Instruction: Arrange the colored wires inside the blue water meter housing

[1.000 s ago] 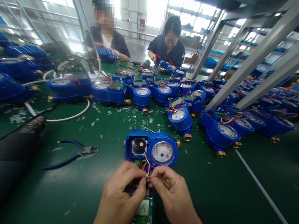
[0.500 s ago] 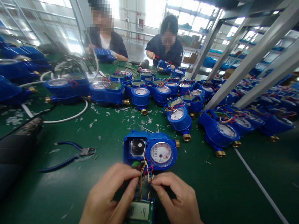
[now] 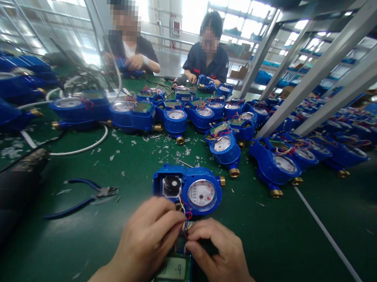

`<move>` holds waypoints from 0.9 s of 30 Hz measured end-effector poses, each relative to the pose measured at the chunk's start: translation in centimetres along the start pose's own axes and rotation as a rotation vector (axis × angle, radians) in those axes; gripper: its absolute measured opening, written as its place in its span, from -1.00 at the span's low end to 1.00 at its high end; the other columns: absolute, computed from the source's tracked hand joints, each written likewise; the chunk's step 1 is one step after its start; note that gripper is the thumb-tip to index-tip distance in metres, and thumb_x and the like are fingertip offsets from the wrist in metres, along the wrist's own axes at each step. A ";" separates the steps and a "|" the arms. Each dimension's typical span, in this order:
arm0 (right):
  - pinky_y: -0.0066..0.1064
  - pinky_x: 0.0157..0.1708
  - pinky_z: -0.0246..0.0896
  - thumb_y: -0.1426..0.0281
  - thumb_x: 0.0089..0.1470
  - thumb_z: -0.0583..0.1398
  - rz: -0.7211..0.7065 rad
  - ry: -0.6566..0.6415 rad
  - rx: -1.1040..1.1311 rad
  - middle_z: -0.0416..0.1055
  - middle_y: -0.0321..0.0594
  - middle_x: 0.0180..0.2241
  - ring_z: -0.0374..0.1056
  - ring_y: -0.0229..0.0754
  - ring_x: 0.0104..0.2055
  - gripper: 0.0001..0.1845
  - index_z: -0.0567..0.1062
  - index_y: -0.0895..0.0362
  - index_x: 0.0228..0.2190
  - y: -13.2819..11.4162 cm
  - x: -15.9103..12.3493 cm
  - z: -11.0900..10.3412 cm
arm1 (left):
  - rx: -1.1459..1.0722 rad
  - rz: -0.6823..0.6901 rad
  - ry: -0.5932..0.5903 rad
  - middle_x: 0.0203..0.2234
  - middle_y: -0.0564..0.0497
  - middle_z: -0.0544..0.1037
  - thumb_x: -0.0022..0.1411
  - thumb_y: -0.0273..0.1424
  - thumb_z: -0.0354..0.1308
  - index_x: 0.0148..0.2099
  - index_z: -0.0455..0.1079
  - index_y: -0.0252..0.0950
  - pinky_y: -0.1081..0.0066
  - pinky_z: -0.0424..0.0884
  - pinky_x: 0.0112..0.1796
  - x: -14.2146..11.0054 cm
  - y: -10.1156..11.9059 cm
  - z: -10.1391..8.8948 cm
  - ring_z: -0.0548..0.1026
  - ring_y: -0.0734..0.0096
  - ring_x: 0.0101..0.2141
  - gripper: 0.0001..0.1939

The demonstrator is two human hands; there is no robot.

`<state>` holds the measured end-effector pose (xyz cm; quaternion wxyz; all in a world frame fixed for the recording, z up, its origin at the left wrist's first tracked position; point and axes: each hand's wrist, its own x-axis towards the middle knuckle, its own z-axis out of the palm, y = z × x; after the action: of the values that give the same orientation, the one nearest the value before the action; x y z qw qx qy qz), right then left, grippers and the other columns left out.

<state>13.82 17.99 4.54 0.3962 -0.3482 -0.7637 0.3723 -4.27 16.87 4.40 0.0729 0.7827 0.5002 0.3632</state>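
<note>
A blue water meter [image 3: 188, 191] with a round dial lies open on the green table just beyond my hands. Coloured wires [image 3: 184, 211] run from it to a green circuit board with a small display [image 3: 174, 270] at the bottom edge. My left hand [image 3: 147, 245] pinches these wires with thumb and forefinger. My right hand [image 3: 219, 258] is closed beside it, fingertips meeting the left hand's at the wires and covering part of the board.
Blue-handled pliers [image 3: 83, 196] lie to the left, near a dark tool body [image 3: 6, 193] and a white cable [image 3: 79, 149]. Several blue meters [image 3: 223, 147] fill the far table. Two people [image 3: 208, 57] work opposite. Slanted metal struts [image 3: 307, 80] rise at right.
My hands spread apart over the board, then closed together again on the wires. The view has tilted slightly; the meter sits a little lower and to the left.
</note>
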 end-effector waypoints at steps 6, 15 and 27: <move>-0.50 -0.48 0.20 0.46 0.07 0.18 0.104 0.052 -0.117 0.43 -0.35 -0.49 0.36 -0.29 -0.48 -0.98 0.39 0.11 -0.39 -0.7 0.6 0.1 | -0.004 0.065 0.064 -0.40 0.01 0.41 0.10 -0.61 0.12 -0.24 0.35 -0.27 0.40 0.20 -0.39 0.1 -0.1 0.1 0.30 0.43 -0.40 -0.82; -0.49 -0.31 0.27 0.53 0.12 0.08 0.002 0.010 -0.162 0.48 -0.28 -0.36 0.40 -0.25 -0.35 -0.84 0.42 0.10 -0.27 -1.1 1.1 -0.3 | 0.190 0.222 0.182 -0.38 -0.08 0.47 0.03 -0.64 0.19 -0.21 0.36 -0.36 0.37 0.20 -0.40 -1.4 -0.7 -0.4 0.33 0.42 -0.42 -0.76; -0.51 -0.27 0.27 0.47 0.10 0.17 0.151 -0.104 -0.078 0.51 -0.29 -0.29 0.40 -0.25 -0.34 -0.79 0.48 0.10 -0.18 -1.2 1.9 0.7 | 0.127 0.198 0.146 -0.39 -0.03 0.47 0.06 -0.64 0.12 -0.23 0.33 -0.30 0.41 0.26 -0.39 -1.4 -1.3 -0.5 0.34 0.46 -0.43 -0.78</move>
<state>12.07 18.73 5.93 0.3129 -0.4000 -0.7689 0.3885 -5.87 16.17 3.44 -0.0496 0.8028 0.4464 0.3921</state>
